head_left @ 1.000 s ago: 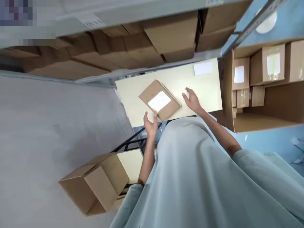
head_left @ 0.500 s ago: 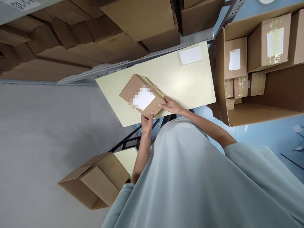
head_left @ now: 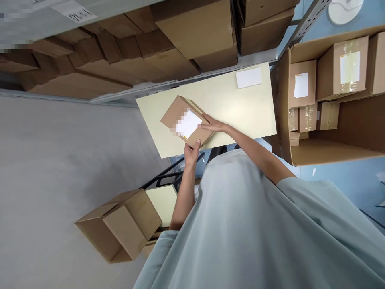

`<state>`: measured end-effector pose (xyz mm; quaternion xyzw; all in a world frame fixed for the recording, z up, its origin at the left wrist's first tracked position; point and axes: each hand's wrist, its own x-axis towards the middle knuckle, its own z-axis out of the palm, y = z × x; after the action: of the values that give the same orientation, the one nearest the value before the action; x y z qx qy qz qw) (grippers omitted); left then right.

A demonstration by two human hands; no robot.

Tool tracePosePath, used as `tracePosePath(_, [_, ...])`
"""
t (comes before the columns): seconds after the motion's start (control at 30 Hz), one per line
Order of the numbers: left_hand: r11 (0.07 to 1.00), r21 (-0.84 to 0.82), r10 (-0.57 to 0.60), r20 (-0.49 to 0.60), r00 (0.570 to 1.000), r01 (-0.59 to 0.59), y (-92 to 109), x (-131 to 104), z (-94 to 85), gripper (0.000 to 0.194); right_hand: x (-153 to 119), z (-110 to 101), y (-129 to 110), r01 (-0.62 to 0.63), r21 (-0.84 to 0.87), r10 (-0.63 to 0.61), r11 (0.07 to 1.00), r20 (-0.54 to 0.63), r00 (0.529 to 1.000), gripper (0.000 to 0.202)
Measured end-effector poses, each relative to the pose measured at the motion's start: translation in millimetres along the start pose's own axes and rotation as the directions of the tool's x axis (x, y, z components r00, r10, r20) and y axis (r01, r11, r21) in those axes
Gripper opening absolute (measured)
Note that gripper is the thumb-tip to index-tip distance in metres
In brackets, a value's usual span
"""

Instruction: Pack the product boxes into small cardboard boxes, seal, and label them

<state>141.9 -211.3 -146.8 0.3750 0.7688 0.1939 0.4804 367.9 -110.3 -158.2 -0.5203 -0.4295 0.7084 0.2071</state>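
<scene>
Closed in since one second ago: left hand (head_left: 191, 153), half-curled around lower corner of labelled carton (head_left: 187, 121), frame centre, over bench (head_left: 240, 108); right hand (head_left: 212, 124), loosely bent, clasping its right edge. Step, seemingly: securing hold; next calls for even two-handed support.

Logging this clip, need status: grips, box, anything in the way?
Left grip, right grip on labelled brown cardboard box. Lift off cream rectangular tabletop unclear. White rectangular card apart; nothing visibly obstructing.
</scene>
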Motion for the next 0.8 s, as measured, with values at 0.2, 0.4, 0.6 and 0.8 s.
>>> tracePosePath(0.2, [0.996,0.075,-0.042,0.0,0.999,0.042,13,17,-26.7,0.094,-23,-9,-4,-0.149,-0.027,0.146,0.988,-0.097,0.985,0.129])
tracePosePath(0.4, [0.927,0.274,0.296,-0.111,0.949,-0.257,70,110,-94.6,0.105,-97,10,2,-0.338,0.311,0.401,0.888,-0.166,0.901,0.124])
tracePosePath(0.6, [0.868,0.303,0.297,0.318,0.9,-0.394,139,170,-99.2,0.096,-93,42,-8,-0.306,0.432,0.388,0.848,-0.116,0.914,0.104])
tracePosePath(0.8, [0.935,0.158,0.199,0.505,0.84,-0.317,141,171,-99.9,0.082,-66,23,-39,-0.109,0.456,0.296,0.883,-0.361,0.884,0.112])
